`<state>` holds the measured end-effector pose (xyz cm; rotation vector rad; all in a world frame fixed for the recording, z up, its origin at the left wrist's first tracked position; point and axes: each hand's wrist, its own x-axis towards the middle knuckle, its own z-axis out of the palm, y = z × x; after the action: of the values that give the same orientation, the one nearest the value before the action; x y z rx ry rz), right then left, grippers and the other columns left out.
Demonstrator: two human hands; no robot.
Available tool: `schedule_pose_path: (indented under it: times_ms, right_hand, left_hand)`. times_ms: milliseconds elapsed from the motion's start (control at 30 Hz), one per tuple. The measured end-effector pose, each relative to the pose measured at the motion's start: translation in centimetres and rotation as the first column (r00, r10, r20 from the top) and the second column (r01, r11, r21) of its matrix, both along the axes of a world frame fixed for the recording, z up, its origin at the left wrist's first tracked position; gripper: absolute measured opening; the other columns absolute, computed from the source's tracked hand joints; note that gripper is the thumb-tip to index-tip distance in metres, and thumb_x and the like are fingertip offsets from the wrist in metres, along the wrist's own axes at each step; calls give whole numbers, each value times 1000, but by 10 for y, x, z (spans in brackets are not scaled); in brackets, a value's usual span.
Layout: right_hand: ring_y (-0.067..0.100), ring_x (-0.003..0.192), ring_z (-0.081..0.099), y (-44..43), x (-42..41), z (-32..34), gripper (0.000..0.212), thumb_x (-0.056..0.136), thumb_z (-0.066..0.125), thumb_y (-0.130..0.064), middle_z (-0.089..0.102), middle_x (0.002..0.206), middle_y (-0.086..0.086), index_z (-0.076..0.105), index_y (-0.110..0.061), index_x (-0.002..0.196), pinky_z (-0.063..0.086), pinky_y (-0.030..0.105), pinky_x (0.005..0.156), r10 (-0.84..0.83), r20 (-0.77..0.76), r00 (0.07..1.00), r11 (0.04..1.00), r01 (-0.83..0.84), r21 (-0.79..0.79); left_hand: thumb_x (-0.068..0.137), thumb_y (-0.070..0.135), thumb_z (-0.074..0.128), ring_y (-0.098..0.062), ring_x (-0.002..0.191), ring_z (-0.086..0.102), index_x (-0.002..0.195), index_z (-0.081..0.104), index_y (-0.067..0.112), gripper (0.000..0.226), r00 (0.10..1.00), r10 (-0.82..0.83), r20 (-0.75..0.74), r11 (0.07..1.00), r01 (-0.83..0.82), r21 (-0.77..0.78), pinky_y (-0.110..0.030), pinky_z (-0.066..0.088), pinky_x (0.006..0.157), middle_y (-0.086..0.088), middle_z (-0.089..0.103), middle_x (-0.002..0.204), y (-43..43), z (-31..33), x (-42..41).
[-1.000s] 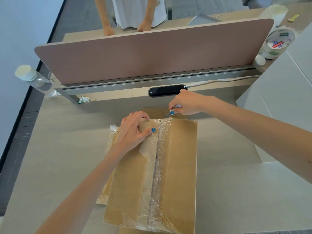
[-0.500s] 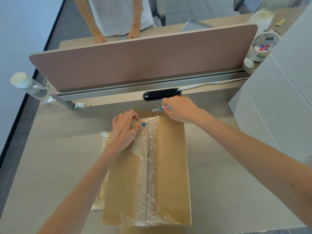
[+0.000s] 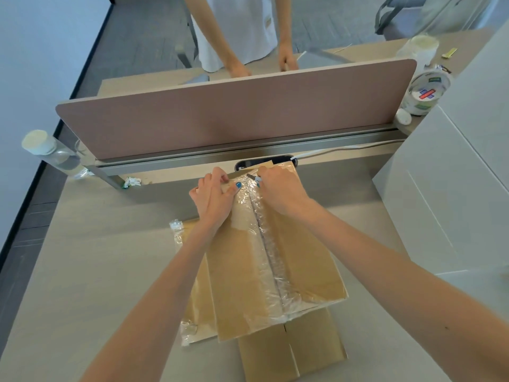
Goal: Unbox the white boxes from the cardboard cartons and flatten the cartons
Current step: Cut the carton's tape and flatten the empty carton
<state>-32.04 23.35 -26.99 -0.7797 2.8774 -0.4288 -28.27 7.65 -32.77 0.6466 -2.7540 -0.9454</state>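
1. At the centre of the frame, a cardboard carton [image 3: 303, 271] is lying on the table [image 3: 82, 257]. Its long seam is running away from the viewer under a crinkled strip of clear tape [image 3: 271, 260].
2. Up at the carton's far end, left of the seam, the left grip [image 3: 217, 195] is holding the carton. Its fingers are curling over the far edge, and its thumb, with a blue-painted nail, is pressing on the tape.
3. Just right of the seam, the right grip [image 3: 278, 190] is closing in a fist round a small pale-blue tool [image 3: 258, 180]. A dark tip is showing at the far end of the taped seam, and the fist is hiding most of the tool.
4. Beneath the carton, a flattened carton [image 3: 292, 351] is sticking out toward the lower edge of the frame. A second flat piece [image 3: 194, 299], edged with loose plastic film, is showing on the left.
5. Along the right edge of the frame, the white boxes [image 3: 446, 205] are standing on the table, apart from the carton.
6. Across the upper middle, a pink divider panel [image 3: 234, 114] is standing on a metal rail. Below the rail, the carton's far end is partly covering a black cable port [image 3: 246, 164], and a white cable [image 3: 330, 151] is trailing off to the right.
7. By the divider's left end, a clear bottle [image 3: 52, 154] with a white cap is leaning. Toward the upper right, tape rolls [image 3: 427, 92] are sitting near its other end.
8. Beyond the divider, another person [image 3: 237, 31] is standing with both hands down on the far table.
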Motion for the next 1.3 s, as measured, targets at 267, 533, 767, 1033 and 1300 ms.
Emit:
schedule_pose_path:
  times_ms: [267, 533, 767, 1033, 1300]
  right_hand:
    - [33, 97, 61, -16, 11, 6, 25, 94, 45, -5, 63, 107, 15, 46, -5, 119, 35, 30, 68, -52, 13, 999, 998, 52, 46]
    - [27, 104, 61, -30, 19, 14, 30, 92, 51, -3, 61, 115, 10, 49, -5, 122, 44, 30, 80, -76, 4, 997, 994, 76, 77]
    - [27, 104, 59, -28, 22, 18, 26, 93, 51, -5, 60, 115, 11, 52, -6, 119, 40, 28, 75, -77, 27, 997, 993, 74, 86]
    - [29, 100, 58, -18, 45, 19, 25, 90, 52, -5, 58, 111, 12, 52, -5, 115, 34, 27, 70, -47, 74, 996, 992, 38, 118]
    - [31, 103, 57, 1, 85, 20, 26, 88, 52, -4, 56, 113, 13, 52, -4, 114, 34, 29, 73, -55, 143, 988, 990, 35, 134]
  left_hand:
    - [91, 33, 64, -15, 102, 48, 95, 48, 25, 18, 1000, 12, -21, 1000, -12, 25, -42, 22, 105, 5, 59, 103, -4, -6, -3]
    - [89, 35, 66, -15, 100, 48, 94, 50, 26, 19, 999, 11, -50, 1000, -10, 25, -43, 24, 108, 5, 58, 102, -6, -8, -3]
    - [91, 32, 64, -13, 97, 47, 93, 47, 27, 18, 997, 2, -77, 999, -5, -45, -40, 24, 107, 7, 56, 99, -4, -14, -2]
    - [90, 34, 63, -15, 94, 48, 92, 47, 27, 17, 996, -14, -91, 994, 4, -106, -42, 26, 105, 7, 55, 96, -3, -17, -2]
    - [89, 37, 63, -14, 88, 49, 90, 49, 25, 18, 990, -29, -137, 993, 13, -114, -40, 25, 101, 9, 53, 91, -3, -18, -1]
